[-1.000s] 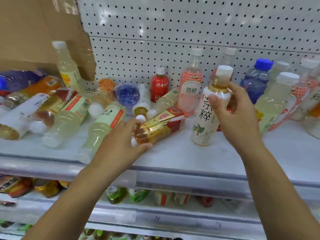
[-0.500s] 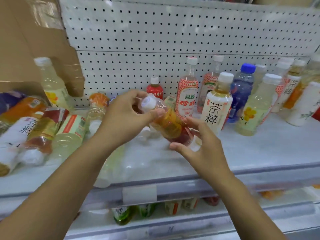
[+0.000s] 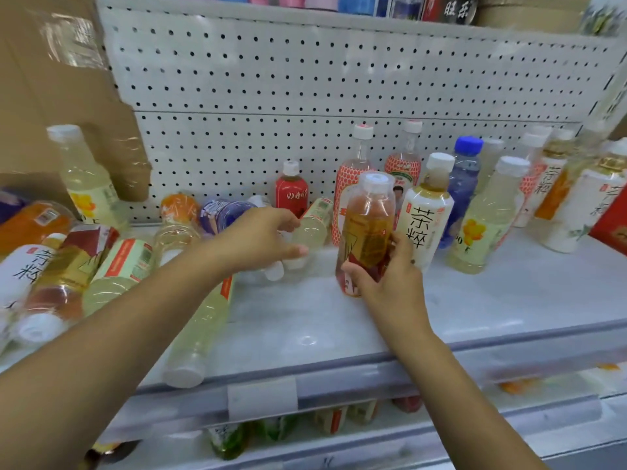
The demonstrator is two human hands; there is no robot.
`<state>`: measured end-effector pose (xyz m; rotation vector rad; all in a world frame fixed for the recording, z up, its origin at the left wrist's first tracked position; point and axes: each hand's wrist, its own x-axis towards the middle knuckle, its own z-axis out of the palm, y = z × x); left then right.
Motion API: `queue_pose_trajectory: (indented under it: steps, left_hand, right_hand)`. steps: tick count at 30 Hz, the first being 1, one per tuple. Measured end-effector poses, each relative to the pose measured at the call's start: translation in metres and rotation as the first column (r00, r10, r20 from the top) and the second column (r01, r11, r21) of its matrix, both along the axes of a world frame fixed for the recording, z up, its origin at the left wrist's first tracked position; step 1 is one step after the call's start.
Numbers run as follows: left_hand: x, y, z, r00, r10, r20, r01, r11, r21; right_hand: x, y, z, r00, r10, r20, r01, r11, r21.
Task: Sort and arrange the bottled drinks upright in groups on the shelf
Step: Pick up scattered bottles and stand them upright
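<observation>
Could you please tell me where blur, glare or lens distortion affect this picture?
Head view: wide-angle distortion bows the pegboard and shelf edge; the far-right bottles smear into blur; the left hand is slightly motion-blurred; the amber tea bottle in the right hand is fairly sharp; glare streaks the tape on the cardboard box.

Amber tea bottle (image 3: 368,228) upright on shelf (image 3: 339,320); pale bottles (image 3: 200,330) toppled left

The right hand (image 3: 390,283) grips an upright amber tea bottle with a red-and-gold label (image 3: 368,232) on the white shelf (image 3: 509,300), while the left hand (image 3: 261,237) reaches over fallen clear bottles (image 3: 305,232).
</observation>
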<state>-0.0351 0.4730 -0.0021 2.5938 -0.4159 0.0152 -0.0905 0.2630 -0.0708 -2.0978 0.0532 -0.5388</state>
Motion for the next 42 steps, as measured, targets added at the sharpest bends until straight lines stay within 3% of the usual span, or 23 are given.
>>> queue_pose_trajectory:
  steps: [5, 8, 12, 15, 17, 20, 24, 28, 38, 42]
  left_hand:
    - [0.006, -0.011, -0.015, 0.993, -0.011, 0.114, -0.035, 0.917, 0.397]
    - [0.007, -0.015, -0.017, 0.986, -0.035, 0.161, -0.052, 0.862, 0.504]
    - [0.004, -0.004, -0.018, 0.992, -0.06, 0.115, 0.013, 0.925, 0.38]
    - [-0.007, 0.014, -0.02, 0.966, -0.154, 0.208, 0.083, 0.946, 0.313]
    - [-0.011, 0.026, -0.022, 0.951, -0.184, 0.249, 0.092, 0.936, 0.341]
    - [-0.007, 0.033, -0.023, 0.945, -0.219, 0.241, 0.114, 0.916, 0.385]
    - [0.001, 0.03, -0.024, 0.923, -0.292, 0.25, 0.146, 0.868, 0.474]
    - [0.003, 0.032, -0.023, 0.907, -0.33, 0.262, 0.163, 0.848, 0.504]
    - [0.005, 0.051, -0.025, 0.85, -0.411, 0.33, 0.234, 0.855, 0.462]
    - [0.007, 0.056, -0.026, 0.835, -0.424, 0.349, 0.243, 0.856, 0.457]
  right_hand:
    - [0.005, -0.01, 0.006, 0.997, -0.069, -0.032, 0.067, 0.997, -0.045]
    - [-0.001, -0.01, 0.002, 0.995, -0.094, -0.034, 0.093, 0.996, -0.01]
    - [-0.027, -0.002, -0.002, 0.973, -0.209, 0.095, 0.21, 0.978, -0.004]
    - [-0.035, 0.007, 0.003, 0.97, -0.093, 0.226, 0.119, 0.988, -0.102]
    - [-0.023, 0.014, 0.006, 0.981, 0.118, 0.153, -0.074, 0.961, -0.266]
    - [0.007, 0.027, 0.012, 0.943, 0.327, -0.065, -0.315, 0.812, -0.491]
    - [0.043, 0.047, 0.019, 0.908, 0.348, -0.232, -0.413, 0.662, -0.625]
    - [0.066, 0.059, 0.023, 0.911, 0.319, -0.261, -0.401, 0.544, -0.737]
    - [0.051, 0.055, 0.028, 0.92, 0.315, -0.233, -0.376, 0.544, -0.75]
    - [0.034, 0.049, 0.033, 0.921, 0.366, -0.135, -0.346, 0.605, -0.717]
